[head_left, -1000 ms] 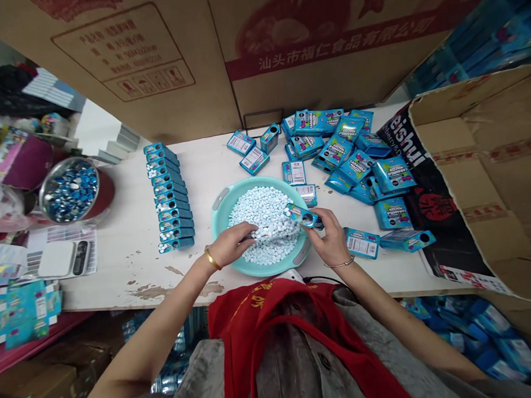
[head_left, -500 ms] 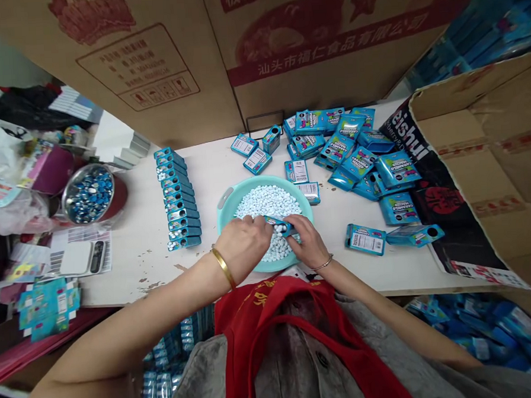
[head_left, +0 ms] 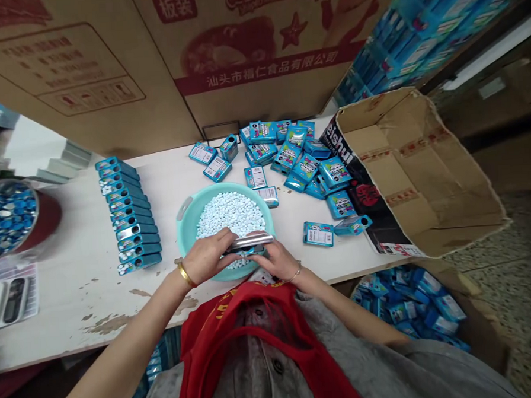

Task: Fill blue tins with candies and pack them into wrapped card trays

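Note:
My left hand (head_left: 208, 256) and my right hand (head_left: 276, 259) are both closed around one small blue candy box (head_left: 252, 241). One narrow side of it shines silver towards me. The box is held over the near part of a turquoise basin (head_left: 187, 233). Inside the basin lies a heap of small pale candies (head_left: 230, 214). Fingers cover much of the box, and its opening is hidden. To the left of the basin stands a row of blue boxes (head_left: 133, 221) with a dark hole at one end; some of these show pale candies on top.
Blue candy boxes (head_left: 306, 167) lie piled behind and right of the basin. An open cardboard carton (head_left: 405, 156) stands at the table's right end. A bowl of shiny blue caps (head_left: 8, 215) and a scale (head_left: 15, 298) are at left. Large cartons (head_left: 241, 75) wall off the back.
The view has swung to the right. The candy box has turned in my hands, so that its silvery side shows instead of the end with candies.

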A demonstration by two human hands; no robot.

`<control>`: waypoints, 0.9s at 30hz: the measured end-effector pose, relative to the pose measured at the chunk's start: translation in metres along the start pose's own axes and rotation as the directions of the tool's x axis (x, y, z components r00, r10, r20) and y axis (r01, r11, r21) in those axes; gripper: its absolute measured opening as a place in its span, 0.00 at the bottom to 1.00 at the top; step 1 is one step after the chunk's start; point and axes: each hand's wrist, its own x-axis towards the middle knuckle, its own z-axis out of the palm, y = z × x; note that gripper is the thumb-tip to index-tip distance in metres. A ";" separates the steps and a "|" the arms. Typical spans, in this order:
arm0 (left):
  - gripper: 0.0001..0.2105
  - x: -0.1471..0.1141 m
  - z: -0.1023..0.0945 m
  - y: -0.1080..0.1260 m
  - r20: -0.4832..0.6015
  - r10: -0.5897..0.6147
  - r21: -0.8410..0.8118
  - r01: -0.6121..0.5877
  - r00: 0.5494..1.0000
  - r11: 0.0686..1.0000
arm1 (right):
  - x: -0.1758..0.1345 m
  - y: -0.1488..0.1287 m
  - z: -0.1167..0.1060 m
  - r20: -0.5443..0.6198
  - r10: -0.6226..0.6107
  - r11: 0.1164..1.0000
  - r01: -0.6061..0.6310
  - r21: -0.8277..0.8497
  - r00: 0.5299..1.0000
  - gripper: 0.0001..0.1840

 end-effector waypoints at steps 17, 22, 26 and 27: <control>0.10 -0.225 0.071 -0.118 -0.046 -0.699 0.085 0.700 0.714 0.709 | -0.068 0.152 -0.058 -0.153 0.803 0.574 -0.817 -0.062 0.576 0.43; 0.12 -0.230 0.098 -0.145 -0.090 -0.733 0.114 0.738 0.675 0.665 | -0.027 0.093 -0.067 -0.016 0.902 0.305 -0.611 0.731 0.432 0.27; 0.20 -0.228 0.107 -0.132 -0.297 -0.715 0.043 0.757 0.633 0.652 | -0.012 0.057 -0.065 0.021 0.880 0.202 -0.414 0.887 0.475 0.20; 0.20 -0.221 0.107 -0.125 -0.358 -0.679 0.002 0.728 0.640 0.685 | -0.009 0.052 -0.061 0.064 0.880 0.163 -0.424 0.891 0.471 0.21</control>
